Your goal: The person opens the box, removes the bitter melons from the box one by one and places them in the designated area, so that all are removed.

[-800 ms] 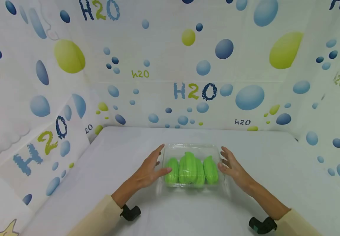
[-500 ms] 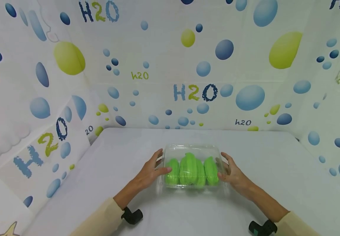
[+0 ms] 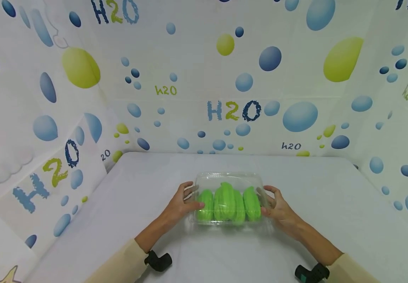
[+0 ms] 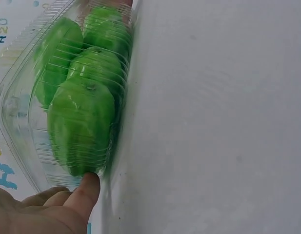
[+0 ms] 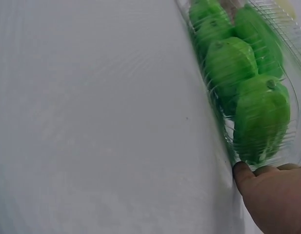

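On the white table stands a clear plastic clamshell container (image 3: 229,179), its lid down. Several bright green, ridged pieces (image 3: 225,200) that look like fruit or vegetables lie inside; their exact kind is unclear. My left hand (image 3: 180,204) holds the container's left end, thumb at the near lower corner and fingers behind the side. The right hand (image 3: 281,210) holds the opposite end in the same way. Up close in the left wrist view, the left thumb (image 4: 87,197) touches the wall by a green piece (image 4: 82,126). In the right wrist view the right thumb (image 5: 242,174) presses the lower edge.
A white cloth (image 3: 147,173) covers the table. Behind and beside it hang white sheets (image 3: 190,51) printed with blue and green drops and "H2O". Black wrist cameras (image 3: 158,261) sit on both wrists below the cream sleeves.
Both hands have closed in on the container's ends, the right one moving left from a small gap into contact. The fingers have curled further down behind the sides. The container has hardly moved.
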`<act>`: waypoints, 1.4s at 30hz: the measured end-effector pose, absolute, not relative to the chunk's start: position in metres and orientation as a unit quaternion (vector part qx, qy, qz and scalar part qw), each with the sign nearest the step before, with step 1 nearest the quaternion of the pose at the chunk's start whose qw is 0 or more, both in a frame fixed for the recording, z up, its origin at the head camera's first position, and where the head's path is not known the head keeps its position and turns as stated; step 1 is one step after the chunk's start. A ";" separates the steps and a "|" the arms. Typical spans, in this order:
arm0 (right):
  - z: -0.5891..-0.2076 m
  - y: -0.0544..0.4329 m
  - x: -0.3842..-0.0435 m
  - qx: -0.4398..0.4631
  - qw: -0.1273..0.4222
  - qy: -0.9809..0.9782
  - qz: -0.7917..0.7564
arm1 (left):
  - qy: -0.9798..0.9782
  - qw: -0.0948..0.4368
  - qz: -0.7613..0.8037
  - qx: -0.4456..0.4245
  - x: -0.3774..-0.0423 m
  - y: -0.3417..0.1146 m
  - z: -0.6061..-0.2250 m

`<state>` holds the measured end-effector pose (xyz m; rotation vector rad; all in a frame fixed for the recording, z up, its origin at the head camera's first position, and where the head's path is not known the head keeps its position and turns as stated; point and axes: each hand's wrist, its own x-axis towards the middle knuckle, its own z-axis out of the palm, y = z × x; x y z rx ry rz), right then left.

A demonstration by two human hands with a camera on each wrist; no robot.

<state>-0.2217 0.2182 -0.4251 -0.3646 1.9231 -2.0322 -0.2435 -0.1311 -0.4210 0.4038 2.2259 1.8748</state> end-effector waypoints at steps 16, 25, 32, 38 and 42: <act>-0.428 0.220 -0.220 -0.143 0.176 0.647 -0.728 | 0.723 0.137 0.653 0.179 -0.243 -0.141 -0.426; -0.429 0.215 -0.215 -0.150 0.148 0.624 -0.752 | 0.744 0.108 0.642 0.149 -0.240 -0.142 -0.426; -0.430 0.217 -0.213 -0.154 0.164 0.622 -0.750 | 0.757 0.084 0.629 0.156 -0.237 -0.140 -0.432; -0.433 0.217 -0.212 -0.152 0.162 0.632 -0.742 | 0.739 0.088 0.641 0.186 -0.234 -0.142 -0.435; -0.438 0.217 -0.215 -0.163 0.146 0.638 -0.739 | 0.739 0.083 0.641 0.191 -0.234 -0.143 -0.437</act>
